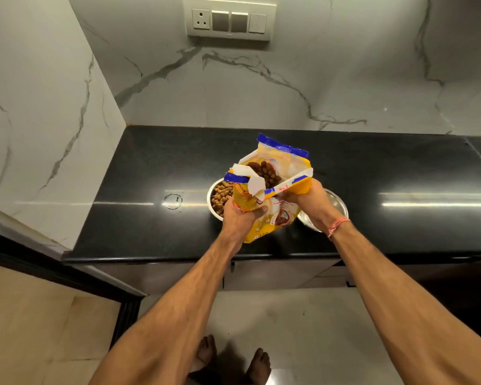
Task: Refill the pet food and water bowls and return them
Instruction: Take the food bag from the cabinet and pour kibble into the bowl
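1. Kitchen, feeding time: I hold the bag (272,187) upright over the counter (122,190), its torn mouth open and brown kibble showing inside.
2. My left hand (240,218) grasps the bag's lower left side, fingers curled round the yellow front; my right hand (307,197) pinches the top edge at the bag's right corner.
3. The food bowl (220,197) sits on the counter just left of the bag and partly behind it, already holding kibble. The steel water bowl (333,209) sits just right of the bag, behind my right wrist; I cannot tell what is in it.
4. By my reading, the food fill is done or nearly so, and the step in hand is righting and closing the bag.
5. To do it well, I would keep the mouth level, press the torn flaps together, fold the top down and set the bag clear of both bowls.
6. The ragged white flap on the bag's left hangs toward the food bowl; loose pieces could spill from there if the bag tips that way.
7. Around: a wet ring (173,201) marks the counter well left of the bag, and a switch plate (228,19) sits on the marble wall behind it.
8. The bag stands between me and both bowls, so it must go before I lift either.
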